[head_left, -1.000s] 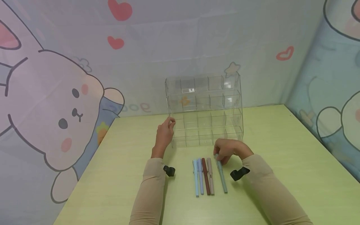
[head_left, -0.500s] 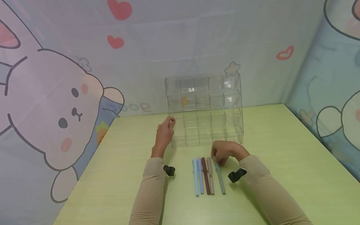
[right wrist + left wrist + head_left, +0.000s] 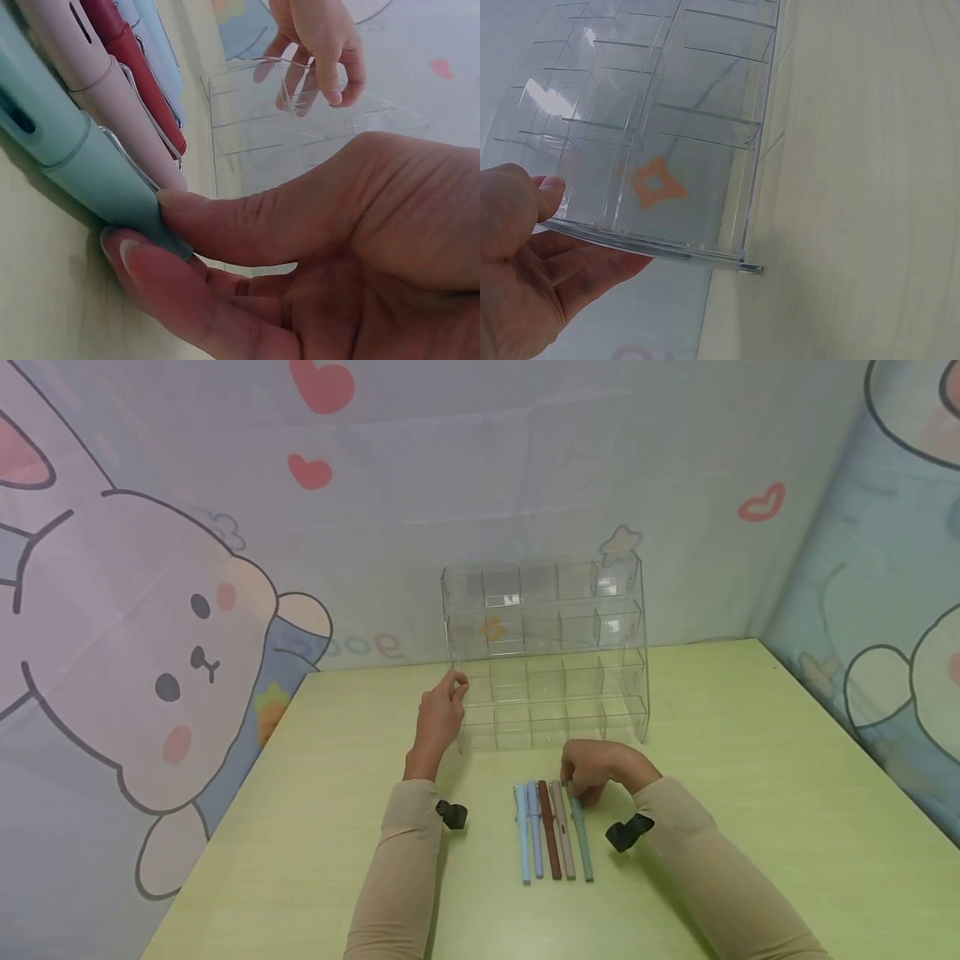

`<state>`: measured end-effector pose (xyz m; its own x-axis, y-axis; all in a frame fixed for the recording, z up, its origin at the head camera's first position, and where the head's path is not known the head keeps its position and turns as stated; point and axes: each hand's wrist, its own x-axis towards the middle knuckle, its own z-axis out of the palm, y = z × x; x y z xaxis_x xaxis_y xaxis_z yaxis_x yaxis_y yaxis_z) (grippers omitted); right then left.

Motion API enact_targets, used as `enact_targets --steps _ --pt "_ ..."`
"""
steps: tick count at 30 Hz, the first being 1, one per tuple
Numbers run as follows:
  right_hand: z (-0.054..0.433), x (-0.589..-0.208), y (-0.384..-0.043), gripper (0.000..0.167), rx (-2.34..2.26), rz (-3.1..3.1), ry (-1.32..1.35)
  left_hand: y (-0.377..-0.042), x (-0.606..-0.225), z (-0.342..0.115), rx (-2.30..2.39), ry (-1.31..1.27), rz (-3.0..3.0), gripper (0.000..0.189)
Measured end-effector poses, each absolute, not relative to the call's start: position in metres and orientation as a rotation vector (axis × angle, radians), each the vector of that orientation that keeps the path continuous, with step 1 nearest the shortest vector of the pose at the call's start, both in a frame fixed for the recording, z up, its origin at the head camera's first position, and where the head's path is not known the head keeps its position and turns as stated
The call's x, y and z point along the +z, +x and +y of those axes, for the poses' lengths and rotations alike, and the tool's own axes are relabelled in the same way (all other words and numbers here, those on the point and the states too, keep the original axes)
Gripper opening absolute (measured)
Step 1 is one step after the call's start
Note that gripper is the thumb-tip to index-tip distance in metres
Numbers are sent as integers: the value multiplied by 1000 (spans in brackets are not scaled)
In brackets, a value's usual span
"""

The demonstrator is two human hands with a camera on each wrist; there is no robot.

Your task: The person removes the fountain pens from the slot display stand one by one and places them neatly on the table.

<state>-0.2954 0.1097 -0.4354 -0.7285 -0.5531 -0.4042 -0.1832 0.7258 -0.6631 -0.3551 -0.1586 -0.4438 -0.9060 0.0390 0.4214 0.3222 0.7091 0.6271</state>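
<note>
A clear, tiered display rack [image 3: 551, 727] with several compartments stands at the back of the table. My left hand [image 3: 441, 708] grips its left side panel; in the left wrist view the thumb [image 3: 551, 196] is inside the edge and the fingers behind it. My right hand [image 3: 596, 770] pinches the capped end of a green pen [image 3: 582, 843] between thumb and fingers. That pen lies on the table beside a pinkish-beige pen [image 3: 564, 839]. Further left in the row are a dark red pen [image 3: 551, 839], a lavender pen [image 3: 536, 839] and a light blue pen [image 3: 523, 843].
The pale yellow-green table [image 3: 300, 852] spreads out on both sides of the pens. Behind the rack hangs a cartoon-printed cloth [image 3: 390, 543]. A black wrist camera [image 3: 628, 832] sits on the right sleeve, another black camera [image 3: 452, 815] on the left one.
My right hand has drawn the green pen left and slightly toward me, so it now lies close beside the pinkish-beige pen and straighter. My left hand stays on the rack.
</note>
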Motion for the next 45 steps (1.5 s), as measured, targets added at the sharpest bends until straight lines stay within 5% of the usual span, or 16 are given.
enact_targets --steps 42,45 --pt "113 -437 -296 12 -845 2330 -523 -356 -444 -156 -1021 -305 -2546 17" --pt "114 -435 -297 24 -825 2350 -538 -356 -444 -158 -1020 -308 -2542 17"
